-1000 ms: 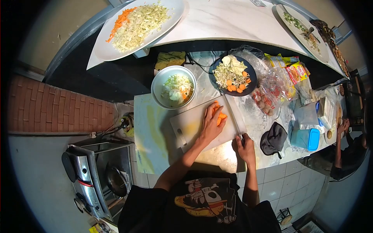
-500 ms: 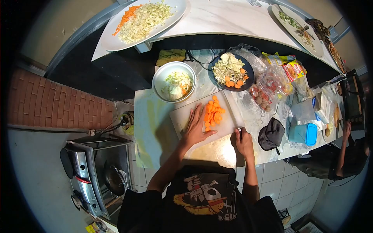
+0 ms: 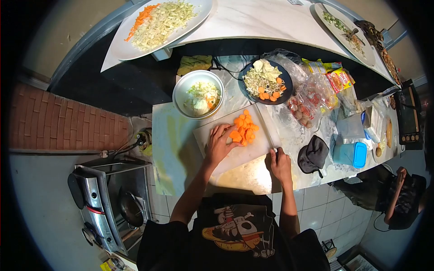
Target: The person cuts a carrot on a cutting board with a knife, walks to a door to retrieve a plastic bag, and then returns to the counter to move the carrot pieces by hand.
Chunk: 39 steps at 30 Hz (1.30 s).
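Note:
Sliced carrots (image 3: 245,128) lie in a loose pile on a white cutting board (image 3: 230,156). At the pile's left edge, my left hand (image 3: 219,147) rests with thumb and fingers apart, some slices between them and touching the fingertips. My right hand (image 3: 281,167) is closed round the handle of a knife (image 3: 270,132). The blade points away from me along the board's right side. Behind the board are a white bowl (image 3: 177,95) of shredded vegetables and a dark plate (image 3: 288,77) with bean sprouts, carrot slices and cabbage leaves.
Right of the board are a black cap (image 3: 313,155), a blue-lidded container (image 3: 350,155), plastic bags (image 3: 316,92) and yellow packets (image 3: 340,80). A large plate (image 3: 122,49) of shredded vegetables stands on the upper counter. A stove (image 3: 97,203) is at left; another person (image 3: 398,198) is at right.
My left hand has drawn its fingers in from lying flat beside the pile and now touches the slices, which have shifted slightly. My right hand keeps the knife in place.

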Available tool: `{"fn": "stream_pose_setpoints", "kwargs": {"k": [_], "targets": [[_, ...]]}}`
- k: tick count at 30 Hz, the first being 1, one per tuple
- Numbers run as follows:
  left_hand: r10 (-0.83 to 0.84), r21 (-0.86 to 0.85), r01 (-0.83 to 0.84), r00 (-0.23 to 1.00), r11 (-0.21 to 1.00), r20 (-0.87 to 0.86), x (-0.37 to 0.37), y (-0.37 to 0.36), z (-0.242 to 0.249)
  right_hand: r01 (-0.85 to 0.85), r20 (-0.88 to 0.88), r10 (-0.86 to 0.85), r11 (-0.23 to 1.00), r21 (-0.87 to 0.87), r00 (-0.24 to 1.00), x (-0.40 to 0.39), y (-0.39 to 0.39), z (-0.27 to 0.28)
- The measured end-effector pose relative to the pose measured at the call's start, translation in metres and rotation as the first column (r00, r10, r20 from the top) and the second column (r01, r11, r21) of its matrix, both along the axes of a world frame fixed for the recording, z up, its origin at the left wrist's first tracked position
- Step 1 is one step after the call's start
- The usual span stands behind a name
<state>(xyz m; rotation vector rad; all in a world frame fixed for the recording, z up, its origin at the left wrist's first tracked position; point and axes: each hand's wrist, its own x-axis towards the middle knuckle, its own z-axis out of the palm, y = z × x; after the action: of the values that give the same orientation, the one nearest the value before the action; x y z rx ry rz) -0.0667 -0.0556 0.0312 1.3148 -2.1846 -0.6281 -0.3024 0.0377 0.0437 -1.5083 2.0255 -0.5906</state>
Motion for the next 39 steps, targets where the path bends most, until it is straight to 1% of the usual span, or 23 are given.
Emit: {"fn": "stream_pose_setpoints", "kwargs": {"k": [1, 2, 4, 5, 7, 8, 10, 11, 12, 14, 15, 16, 18, 19, 22, 23, 26, 28, 32, 34, 35, 37, 39], "targets": [[0.013, 0.043, -0.012, 1.0, 0.999, -0.011, -0.001, -0.001, 0.001, -0.007, -0.009, 0.007, 1.0, -0.006, 1.0, 0.0, 0.001, -0.002], [0.014, 0.044, -0.013, 1.0, 0.999, -0.015, -0.003, -0.001, 0.005, -0.008, -0.013, 0.008, 1.0, -0.005, 1.0, -0.001, 0.002, -0.005], [0.004, 0.071, 0.003, 0.996, 0.997, -0.092, -0.008, -0.001, 0.016, -0.015, -0.07, 0.012, 0.999, -0.034, 0.997, -0.001, 0.003, -0.011], [0.007, 0.077, 0.001, 0.995, 0.997, -0.095, -0.013, -0.001, 0.017, -0.014, -0.062, 0.012, 0.999, -0.029, 0.998, -0.001, 0.003, -0.009], [-0.029, 0.007, 0.031, 0.988, 1.0, -0.154, -0.022, -0.006, 0.021, -0.018, -0.039, 0.018, 1.0, -0.011, 0.999, -0.003, 0.0, -0.003], [-0.035, 0.008, 0.037, 0.988, 0.999, -0.151, -0.025, -0.009, 0.023, -0.023, -0.016, 0.023, 1.0, 0.006, 1.0, -0.003, 0.0, 0.0], [-0.117, 0.048, 0.126, 0.98, 0.991, -0.163, -0.036, -0.014, 0.023, -0.016, -0.03, 0.016, 1.0, 0.0, 0.999, -0.001, 0.004, -0.002], [-0.109, 0.019, 0.114, 0.978, 0.993, -0.178, -0.044, -0.016, 0.017, -0.016, -0.048, 0.015, 1.0, -0.013, 0.999, -0.002, 0.001, -0.003], [-0.114, 0.006, 0.117, 0.977, 0.993, -0.18, -0.047, -0.021, 0.01, -0.013, -0.051, 0.011, 1.0, -0.026, 0.999, -0.002, -0.002, -0.006], [-0.1, -0.06, 0.097, 0.994, 0.993, -0.041, -0.052, -0.02, -0.002, 0.034, -0.029, -0.036, 0.999, -0.039, 0.999, -0.001, 0.002, -0.009], [-0.036, -0.014, 0.036, 0.997, 0.999, -0.073, -0.055, -0.016, 0.0, 0.021, -0.05, -0.023, 0.998, -0.056, 0.998, -0.002, 0.005, -0.012], [-0.053, -0.002, 0.053, 0.996, 0.999, -0.065, -0.053, -0.005, -0.005, 0.039, -0.042, -0.041, 0.998, -0.045, 0.998, 0.001, 0.017, -0.013], [-0.052, -0.084, 0.045, 0.995, 0.995, -0.086, -0.058, -0.016, -0.007, 0.047, -0.085, -0.05, 0.998, -0.046, 0.995, 0.0, 0.005, -0.012], [-0.042, -0.1, 0.031, 0.993, 0.995, -0.11, -0.058, -0.016, -0.011, 0.051, -0.073, -0.055, 0.997, -0.055, 0.996, 0.001, 0.003, -0.012], [-0.047, -0.109, 0.039, 0.996, 0.993, -0.076, -0.056, -0.017, -0.007, 0.05, -0.076, -0.053, 0.998, -0.034, 0.996, 0.001, 0.001, -0.01], [-0.043, -0.104, 0.035, 0.997, 0.994, -0.071, -0.056, -0.016, -0.008, 0.042, -0.046, -0.044, 0.998, -0.044, 0.998, 0.0, 0.001, -0.01], [-0.042, -0.139, 0.027, 0.993, 0.99, -0.106, -0.06, -0.018, -0.01, 0.039, -0.076, -0.042, 0.998, -0.043, 0.996, 0.0, 0.001, -0.011], [-0.015, -0.185, -0.016, 0.986, 0.983, -0.164, -0.06, -0.022, -0.013, 0.029, -0.058, -0.033, 0.998, -0.062, 0.998, -0.002, 0.0, -0.011], [-0.022, -0.211, -0.009, 0.989, 0.977, -0.144, -0.058, -0.028, -0.021, 0.021, -0.051, -0.025, 0.997, -0.074, 0.998, -0.002, 0.0, -0.013], [-0.033, -0.281, -0.008, 0.99, 0.96, -0.141, -0.058, -0.03, -0.022, 0.011, -0.056, -0.014, 0.999, -0.044, 0.998, -0.003, 0.0, -0.012], [-0.031, -0.28, -0.01, 0.99, 0.96, -0.14, -0.058, -0.029, -0.02, 0.006, -0.059, -0.007, 1.0, -0.017, 0.998, -0.003, -0.001, -0.011], [0.008, -0.228, -0.042, 0.989, 0.973, -0.148, -0.059, -0.026, -0.016, 0.008, -0.047, -0.009, 1.0, -0.022, 0.999, -0.002, -0.001, -0.008], [0.012, -0.26, -0.04, 0.994, 0.965, -0.109, -0.059, -0.028, -0.019, 0.012, -0.036, -0.013, 1.0, -0.028, 0.999, -0.001, -0.001, -0.008]]}}
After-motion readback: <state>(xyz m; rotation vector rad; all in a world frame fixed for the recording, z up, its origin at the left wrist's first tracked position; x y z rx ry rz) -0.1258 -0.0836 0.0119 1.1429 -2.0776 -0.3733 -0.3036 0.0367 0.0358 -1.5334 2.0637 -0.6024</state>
